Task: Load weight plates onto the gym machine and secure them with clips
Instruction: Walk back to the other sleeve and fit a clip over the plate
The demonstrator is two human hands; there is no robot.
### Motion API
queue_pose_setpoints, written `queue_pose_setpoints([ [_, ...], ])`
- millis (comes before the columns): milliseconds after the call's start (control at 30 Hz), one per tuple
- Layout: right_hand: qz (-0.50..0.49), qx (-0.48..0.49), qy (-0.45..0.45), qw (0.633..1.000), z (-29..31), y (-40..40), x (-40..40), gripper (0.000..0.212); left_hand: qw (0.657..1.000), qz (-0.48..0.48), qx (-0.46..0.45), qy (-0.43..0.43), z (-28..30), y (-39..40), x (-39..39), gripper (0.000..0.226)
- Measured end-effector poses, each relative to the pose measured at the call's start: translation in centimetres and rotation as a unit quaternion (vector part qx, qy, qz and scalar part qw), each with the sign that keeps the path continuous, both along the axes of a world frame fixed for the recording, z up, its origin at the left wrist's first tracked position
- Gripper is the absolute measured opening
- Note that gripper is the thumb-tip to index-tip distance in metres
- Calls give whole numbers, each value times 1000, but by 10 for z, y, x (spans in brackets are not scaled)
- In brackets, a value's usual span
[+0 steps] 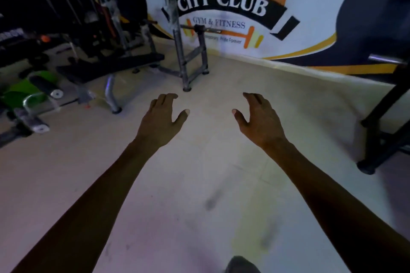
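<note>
Both arms reach mid-frame over bare floor (199, 184); left hand (163, 117) and right hand (258, 117) spread empty, seemingly ready to grab a plate.

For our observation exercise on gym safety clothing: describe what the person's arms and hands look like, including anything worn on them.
Both forearms are bare as far as the frame shows, with no sleeves in view. The left hand and the right hand wear no gloves, and no rings, watch, wristbands or wraps are visible. The dim, slightly blurred picture hides finer marks.

Wall mural (224, 4) reads "CITY CLUB GYM & FITNESS". Grey rack stand (188, 51) on pale floor (199, 184); black bench (111, 65), green pad (20, 91) at left.
</note>
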State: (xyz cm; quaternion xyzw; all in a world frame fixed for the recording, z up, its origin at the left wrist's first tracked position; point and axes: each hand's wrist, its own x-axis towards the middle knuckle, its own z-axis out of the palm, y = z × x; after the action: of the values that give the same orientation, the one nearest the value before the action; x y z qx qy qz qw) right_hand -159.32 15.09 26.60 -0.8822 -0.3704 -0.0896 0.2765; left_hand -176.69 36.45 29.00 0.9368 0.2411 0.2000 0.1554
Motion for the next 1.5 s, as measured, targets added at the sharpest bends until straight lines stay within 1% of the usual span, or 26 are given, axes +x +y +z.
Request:
queue_pose_setpoints([
  [133, -43, 15, -18, 999, 2, 45, 72, 61, 999, -49, -11, -11, -1, 56, 93, 60],
  [267, -89, 26, -31, 995, 5, 84, 156, 61, 995, -101, 6, -16, 2, 105, 197, 50],
  [333, -116, 30, -36, 992, 13, 101, 202, 61, 991, -129, 13, -16, 12, 128, 254, 53],
  [433, -150, 44, -49, 986, 35, 121, 270, 59, 984, -173, 30, -18, 32, 157, 347, 70],
  [500, -176, 57, -62, 981, 47, 130, 312, 57, 980, -191, 38, -35, 42, 167, 410, 70],
  [567, -205, 65, -65, 974, 53, 137, 354, 56, 974, -221, 26, -47, 51, 172, 468, 65],
  [633, -217, 71, -70, 971, 60, 136, 381, 57, 968, -242, 37, -62, 56, 169, 507, 57],
  [700, -250, 57, -66, 964, 62, 133, 418, 60, 958, -274, 40, -72, 56, 171, 559, 54],
  [767, -294, 48, -81, 951, 61, 132, 461, 61, 947, -311, 33, -75, 56, 174, 618, 53],
  [967, -375, 59, -114, 918, 74, 128, 567, 58, 913, -394, 0, -105, 59, 166, 762, 55],
  [1100, -433, 75, -136, 888, 99, 119, 633, 55, 878, -467, 6, -109, 83, 155, 867, 57],
  [1233, -481, 71, -138, 863, 132, 91, 685, 51, 846, -517, -9, -132, 112, 124, 958, 56],
  [1333, -518, 74, -169, 835, 156, 65, 712, 46, 816, -562, -9, -134, 125, 90, 1013, 58],
  [1500, -567, 57, -205, 796, 171, 6, 755, 41, 765, -626, -33, -147, 142, 15, 1092, 52],
])
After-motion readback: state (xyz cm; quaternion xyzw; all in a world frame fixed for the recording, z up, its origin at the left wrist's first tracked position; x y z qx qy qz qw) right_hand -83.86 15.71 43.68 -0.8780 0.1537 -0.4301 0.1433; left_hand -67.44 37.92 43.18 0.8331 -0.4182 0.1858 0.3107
